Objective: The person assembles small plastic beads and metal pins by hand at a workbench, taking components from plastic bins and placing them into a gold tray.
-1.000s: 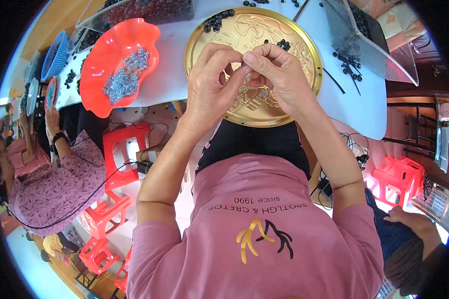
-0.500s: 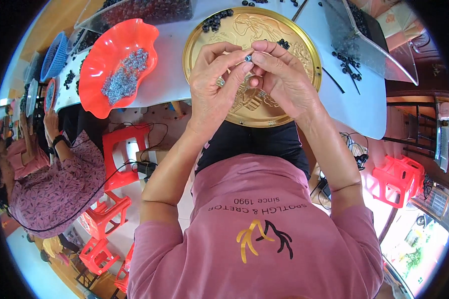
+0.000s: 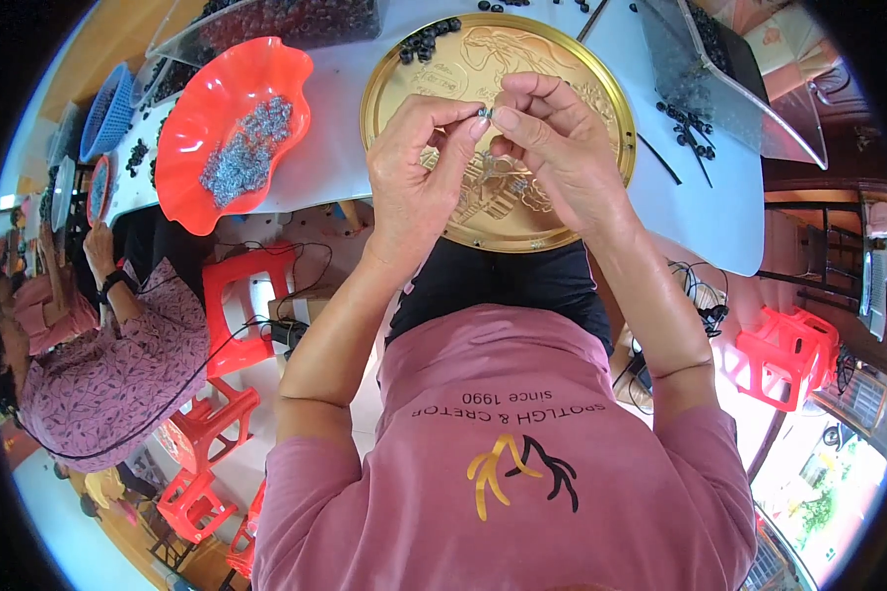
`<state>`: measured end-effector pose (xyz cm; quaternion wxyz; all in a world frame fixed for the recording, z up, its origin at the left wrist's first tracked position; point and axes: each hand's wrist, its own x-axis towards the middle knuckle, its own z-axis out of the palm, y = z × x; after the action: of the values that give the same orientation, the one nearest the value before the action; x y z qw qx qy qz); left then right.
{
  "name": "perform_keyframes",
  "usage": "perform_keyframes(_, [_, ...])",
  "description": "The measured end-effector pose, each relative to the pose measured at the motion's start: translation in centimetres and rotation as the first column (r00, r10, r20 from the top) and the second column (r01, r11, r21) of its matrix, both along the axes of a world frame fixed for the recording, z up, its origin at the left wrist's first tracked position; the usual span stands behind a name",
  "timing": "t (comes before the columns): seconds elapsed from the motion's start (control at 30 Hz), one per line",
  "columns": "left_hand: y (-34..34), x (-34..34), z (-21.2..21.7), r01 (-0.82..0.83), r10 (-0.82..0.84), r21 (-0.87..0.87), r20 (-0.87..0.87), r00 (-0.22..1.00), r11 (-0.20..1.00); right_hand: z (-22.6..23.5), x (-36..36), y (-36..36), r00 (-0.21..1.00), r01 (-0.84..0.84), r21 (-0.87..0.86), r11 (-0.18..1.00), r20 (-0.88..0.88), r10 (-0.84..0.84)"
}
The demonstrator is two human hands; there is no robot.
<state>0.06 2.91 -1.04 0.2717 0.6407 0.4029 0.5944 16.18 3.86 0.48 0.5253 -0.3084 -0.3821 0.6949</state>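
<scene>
Over a round gold tray [image 3: 384, 133] with raised pictures, my hands meet at the fingertips. My left hand [image 3: 419, 163] pinches a small shiny metal-looking piece [image 3: 484, 113] between thumb and index finger. The thumb and index finger of my right hand [image 3: 562, 158] close on the same piece from the other side, its other fingers curled. Its exact kind is too small to make out. Several small black round parts [image 3: 427, 42] lie at the tray's far left rim.
Left of the tray, a wavy red bowl [image 3: 185, 148] holds a heap of small silvery-blue pieces [image 3: 251, 148]. Clear bins [image 3: 296, 25] of black parts stand at the back. More black parts [image 3: 688, 123] lie right. A co-worker [image 3: 118, 364] sits left, near red stools [image 3: 237, 315].
My left fingers have drawn slightly left and straightened. My right fingers have lifted and spread a little, and the small piece between the fingertips has shifted slightly left.
</scene>
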Motion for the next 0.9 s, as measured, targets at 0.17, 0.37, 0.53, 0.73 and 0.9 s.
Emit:
perform_keyframes(0.17, [-0.2,-0.1,0.2,0.05,-0.045,-0.096,0.051,0.998,0.994,-0.3,-0.3,-0.1,0.973,0.075,0.344,0.936,0.18,-0.145])
perform_keyframes(0.37, [-0.6,-0.9,1.8,0.19,-0.127,-0.434,0.171,0.977,0.881,-0.9,0.2,0.5,0.838,0.059,0.633,0.772,0.389,-0.383])
perform_keyframes(0.53, [-0.2,-1.2,1.9,0.249,-0.187,-0.504,0.171,0.967,0.827,-1.0,0.2,0.7,0.757,0.016,0.714,0.7,0.449,-0.475])
perform_keyframes(0.73, [-0.1,-0.7,1.7,0.264,-0.183,-0.514,0.203,0.962,0.816,-1.1,-0.1,0.6,0.879,0.099,0.467,0.879,0.373,-0.297])
perform_keyframes(0.9, [-0.2,-0.3,0.7,0.115,-0.105,-0.389,0.048,0.993,0.914,-0.4,0.1,0.6,0.967,0.071,0.164,0.984,0.23,-0.108])
